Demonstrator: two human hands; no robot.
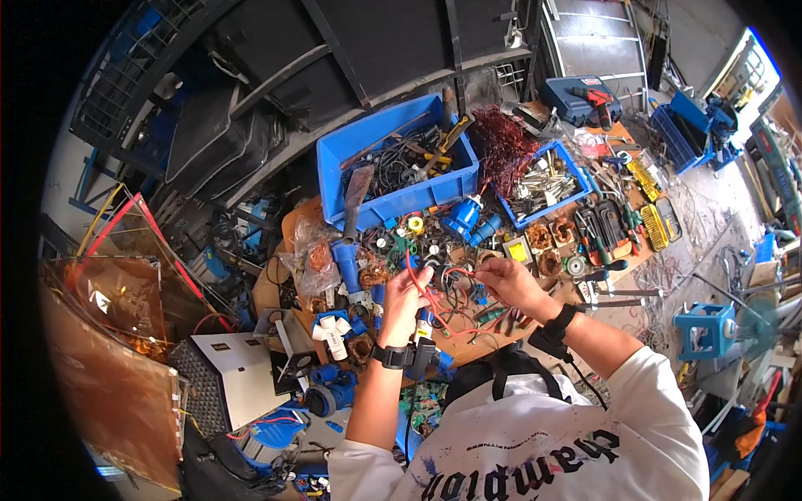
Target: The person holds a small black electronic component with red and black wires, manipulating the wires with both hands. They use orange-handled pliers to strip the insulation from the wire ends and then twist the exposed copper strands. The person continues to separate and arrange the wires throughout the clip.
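My left hand (405, 307) is closed on a red wire (415, 278), whose upper end sticks up past the thumb. The wire runs down from there in a loose loop over the tabletop. Pinched between the thumb and fingers of my right hand (511, 286) is another stretch of red wire (458, 270); whether both are one length I cannot tell. Dark cables and small parts lie behind and between the hands, partly hidden by them. Just left of my left hand stands a blue plug connector (346, 265).
Beyond my hands sits a blue crate (401, 196) of cables and tools. Right of it are a blue tray (545, 185) of metal pieces and a tangle of dark red wire (504, 144). Pliers (591, 234) and a yellow bit case (660, 224) lie further right. A blue stool (704, 331) stands beside the table.
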